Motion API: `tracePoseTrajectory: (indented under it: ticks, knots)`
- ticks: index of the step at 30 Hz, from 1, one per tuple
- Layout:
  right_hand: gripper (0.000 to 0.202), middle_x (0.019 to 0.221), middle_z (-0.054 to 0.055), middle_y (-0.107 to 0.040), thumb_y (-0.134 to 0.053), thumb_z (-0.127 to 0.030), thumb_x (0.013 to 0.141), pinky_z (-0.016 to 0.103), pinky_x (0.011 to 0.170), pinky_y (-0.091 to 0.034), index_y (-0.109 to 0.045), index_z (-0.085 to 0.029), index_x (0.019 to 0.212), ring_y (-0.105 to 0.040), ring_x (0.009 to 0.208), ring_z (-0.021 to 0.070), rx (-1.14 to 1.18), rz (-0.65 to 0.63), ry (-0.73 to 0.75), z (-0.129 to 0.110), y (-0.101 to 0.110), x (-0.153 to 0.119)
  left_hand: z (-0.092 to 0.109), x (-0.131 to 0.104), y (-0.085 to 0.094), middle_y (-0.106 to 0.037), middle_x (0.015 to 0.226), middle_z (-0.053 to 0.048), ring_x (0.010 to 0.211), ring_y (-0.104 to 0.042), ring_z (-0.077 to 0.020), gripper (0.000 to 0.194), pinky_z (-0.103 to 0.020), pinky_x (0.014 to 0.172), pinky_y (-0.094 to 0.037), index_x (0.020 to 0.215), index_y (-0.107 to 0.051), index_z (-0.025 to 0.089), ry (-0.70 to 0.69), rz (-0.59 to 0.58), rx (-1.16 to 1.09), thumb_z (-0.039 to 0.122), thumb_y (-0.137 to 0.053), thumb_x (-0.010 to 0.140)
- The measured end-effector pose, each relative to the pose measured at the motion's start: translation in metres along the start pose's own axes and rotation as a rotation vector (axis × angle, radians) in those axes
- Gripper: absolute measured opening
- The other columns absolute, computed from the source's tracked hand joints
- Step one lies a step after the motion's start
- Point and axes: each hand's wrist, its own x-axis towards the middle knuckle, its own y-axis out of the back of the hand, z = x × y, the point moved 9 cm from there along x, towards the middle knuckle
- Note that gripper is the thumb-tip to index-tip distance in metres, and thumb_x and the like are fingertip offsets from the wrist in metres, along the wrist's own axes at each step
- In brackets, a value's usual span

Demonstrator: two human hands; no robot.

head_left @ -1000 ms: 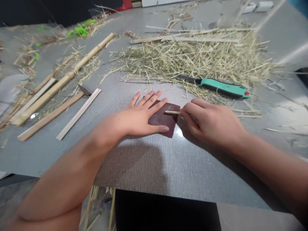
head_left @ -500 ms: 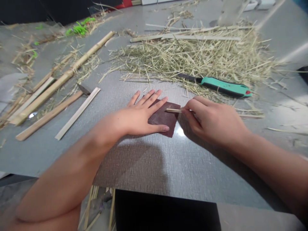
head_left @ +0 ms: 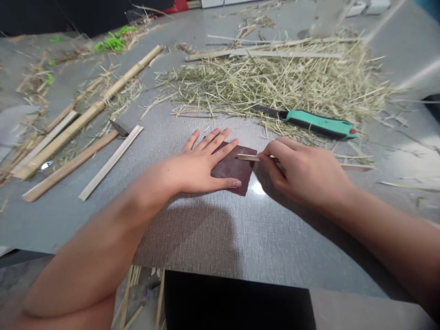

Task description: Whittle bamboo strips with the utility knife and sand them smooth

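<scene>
My left hand (head_left: 201, 167) lies flat with spread fingers on a dark maroon sheet of sandpaper (head_left: 230, 166), pressing it to the grey table. Pinched between the thumb and fingers of my right hand (head_left: 300, 169) is a thin bamboo strip (head_left: 248, 157). Its near tip rests over the sandpaper's right part, and its other end shows beyond my right hand. Some pale dust marks the sandpaper near the tip. Behind my right hand lies a folding saw (head_left: 321, 123) with a green and black handle, its blade partly over the shavings.
A heap of bamboo shavings (head_left: 275, 80) spreads across the back, with long strips on it. At the left lie a bamboo pole (head_left: 92, 110), a wooden-handled blade (head_left: 74, 165) and a pale flat strip (head_left: 112, 162). The table's front edge (head_left: 233, 277) runs below my hands.
The bamboo strip has turned slightly in my right hand, so more of its flat face shows. My left hand stays in place on the sandpaper.
</scene>
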Motion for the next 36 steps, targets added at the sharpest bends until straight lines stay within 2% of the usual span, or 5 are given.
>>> tracePoseTrajectory:
  ticks: [11,14,26,31,36]
  knots:
    - [0.039,0.097,0.009,-0.073,-0.052,-0.048,0.118,0.034,0.069,-0.026,-0.068,-0.019,0.097,-0.051,0.073,0.0168,0.063,0.042,-0.007,0.005,0.012,0.003,-0.001,0.002,-0.001,0.016,0.206,-0.001,0.194,0.016,-0.0357,0.123,-0.067,0.153,0.016,0.202,-0.008,0.034,-0.014,0.012,-0.01,0.097,-0.057,0.108]
    - [0.032,0.097,0.009,-0.071,-0.057,-0.044,0.115,0.033,0.071,-0.028,-0.068,-0.019,0.098,-0.052,0.076,0.0167,0.071,0.024,0.068,-0.003,0.009,0.002,0.0,0.001,-0.001,0.017,0.206,-0.001,0.194,0.016,-0.0349,0.123,-0.067,0.153,0.015,0.202,-0.008,0.034,-0.009,0.006,-0.016,0.097,-0.057,0.108]
    - [0.029,0.098,0.01,-0.07,-0.061,-0.043,0.114,0.034,0.07,-0.026,-0.066,-0.019,0.098,-0.052,0.077,0.017,0.042,0.057,-0.008,0.002,0.012,0.0,0.0,0.0,0.001,0.017,0.206,0.0,0.194,0.016,-0.0344,0.122,-0.066,0.153,0.016,0.202,-0.009,0.034,-0.009,0.01,-0.013,0.096,-0.056,0.109]
    - [0.031,0.1,0.009,-0.069,-0.057,-0.041,0.117,0.034,0.071,-0.028,-0.069,-0.018,0.099,-0.051,0.076,0.0153,0.054,0.031,0.068,-0.005,0.008,-0.001,0.0,0.0,0.0,0.014,0.206,-0.002,0.194,0.012,-0.0357,0.124,-0.066,0.154,0.015,0.202,-0.008,0.034,-0.013,0.019,-0.02,0.098,-0.057,0.107]
    - [0.026,0.105,0.009,-0.069,-0.062,-0.038,0.116,0.034,0.072,-0.032,-0.069,-0.017,0.101,-0.058,0.085,0.0179,0.013,0.109,0.046,0.0,0.013,-0.001,-0.002,-0.002,-0.001,0.019,0.205,0.0,0.194,0.015,-0.035,0.124,-0.065,0.153,0.017,0.201,-0.011,0.037,-0.013,-0.007,0.0,0.1,-0.06,0.106]
